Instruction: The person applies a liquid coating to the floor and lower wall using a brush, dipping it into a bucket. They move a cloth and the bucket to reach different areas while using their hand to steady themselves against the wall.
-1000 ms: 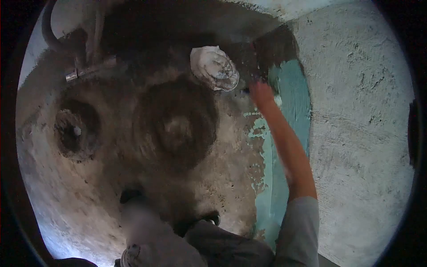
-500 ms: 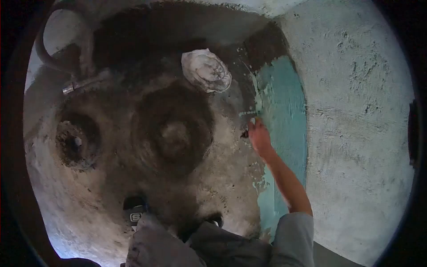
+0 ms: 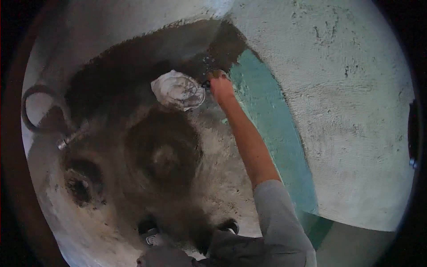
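Note:
My right hand [image 3: 221, 88] reaches to the upper middle, its fingers closed round a small dark tool handle [image 3: 206, 84]; the rest of the tool is too small to make out. The hand is at the left edge of a teal coating [image 3: 271, 124] that runs in a band along the base of the rough wall. Close to its left lies a crumpled whitish bag [image 3: 179, 90] on the dark floor. Small teal specks show just above the hand. My left hand is out of the frame.
A grey hose [image 3: 26, 109] curves at the left, with a metal-tipped pipe end [image 3: 62, 143]. Below it is a round hole [image 3: 80, 187] in the floor. A dark ring-shaped patch [image 3: 164, 153] marks the middle. My shoes [image 3: 151, 239] show at the bottom. Pale wall [image 3: 338, 111] rises at the right.
My right hand has moved up and away along the coating's left edge, with the arm stretched further. The view has shifted, so the bag appears further left and lower.

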The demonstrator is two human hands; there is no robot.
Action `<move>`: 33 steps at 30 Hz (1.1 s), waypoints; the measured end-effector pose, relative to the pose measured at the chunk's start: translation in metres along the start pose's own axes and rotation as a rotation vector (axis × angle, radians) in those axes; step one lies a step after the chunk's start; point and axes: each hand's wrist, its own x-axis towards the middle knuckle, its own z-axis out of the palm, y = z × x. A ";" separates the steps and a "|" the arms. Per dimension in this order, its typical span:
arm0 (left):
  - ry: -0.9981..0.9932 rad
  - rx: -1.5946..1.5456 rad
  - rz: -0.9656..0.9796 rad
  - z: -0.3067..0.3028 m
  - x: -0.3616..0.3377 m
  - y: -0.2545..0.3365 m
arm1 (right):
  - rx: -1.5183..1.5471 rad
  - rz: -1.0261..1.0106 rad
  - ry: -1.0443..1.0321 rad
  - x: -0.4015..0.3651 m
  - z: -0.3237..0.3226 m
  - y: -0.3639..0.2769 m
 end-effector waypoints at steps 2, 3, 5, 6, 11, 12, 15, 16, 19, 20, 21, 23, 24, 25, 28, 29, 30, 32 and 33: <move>-0.170 -0.145 -0.117 -0.005 0.000 0.003 | 0.050 -0.031 0.135 -0.002 0.003 0.000; -0.178 -0.140 -0.113 -0.004 0.000 0.002 | 0.069 -0.047 0.204 -0.006 0.005 0.001; -0.190 -0.133 -0.102 -0.002 0.003 0.001 | 0.126 -0.010 0.111 -0.032 0.010 0.013; -0.194 -0.129 -0.099 -0.003 0.004 0.000 | 0.158 0.005 0.065 -0.051 0.010 0.018; -0.232 -0.138 -0.081 -0.011 0.005 -0.003 | 0.069 0.119 -0.049 -0.195 0.014 0.066; -0.256 -0.129 -0.065 -0.015 0.004 -0.006 | 0.066 0.153 -0.058 -0.214 -0.005 0.065; -0.288 -0.180 -0.045 -0.023 0.014 -0.008 | 0.062 0.284 -0.226 -0.226 -0.017 0.070; -0.319 -0.155 -0.010 -0.026 0.019 -0.010 | 0.078 0.297 -0.233 -0.221 -0.018 0.068; -0.435 0.395 0.371 0.029 -0.010 -0.044 | 0.102 0.250 -0.205 -0.174 -0.028 0.046; -0.444 0.397 0.352 0.042 -0.016 -0.049 | 0.092 0.175 -0.161 -0.153 -0.027 0.040; -0.413 0.120 0.122 0.047 -0.019 -0.045 | 0.077 0.123 -0.127 -0.124 -0.006 0.041; -0.397 -0.129 -0.109 0.051 -0.015 -0.038 | 0.093 0.089 -0.068 -0.066 0.009 0.034; -0.418 -0.097 -0.110 0.046 -0.013 -0.038 | 0.126 0.104 -0.043 -0.042 0.001 0.025; -0.437 -0.061 -0.107 0.044 -0.011 -0.038 | 0.127 0.103 -0.034 -0.023 -0.005 0.018; -0.456 0.034 -0.081 0.039 -0.009 -0.038 | 0.134 0.042 0.088 -0.004 -0.002 0.008; -0.434 0.054 -0.070 0.037 -0.009 -0.038 | 0.133 0.016 0.146 -0.005 0.002 0.012; -0.369 0.051 -0.056 0.034 -0.010 -0.036 | 0.114 -0.003 0.169 -0.014 0.006 0.017; -0.348 0.122 -0.013 0.031 -0.005 -0.036 | 0.073 -0.045 0.219 -0.047 0.014 0.025; -0.394 0.196 0.021 0.029 -0.003 -0.038 | 0.030 -0.062 0.189 -0.068 0.023 0.032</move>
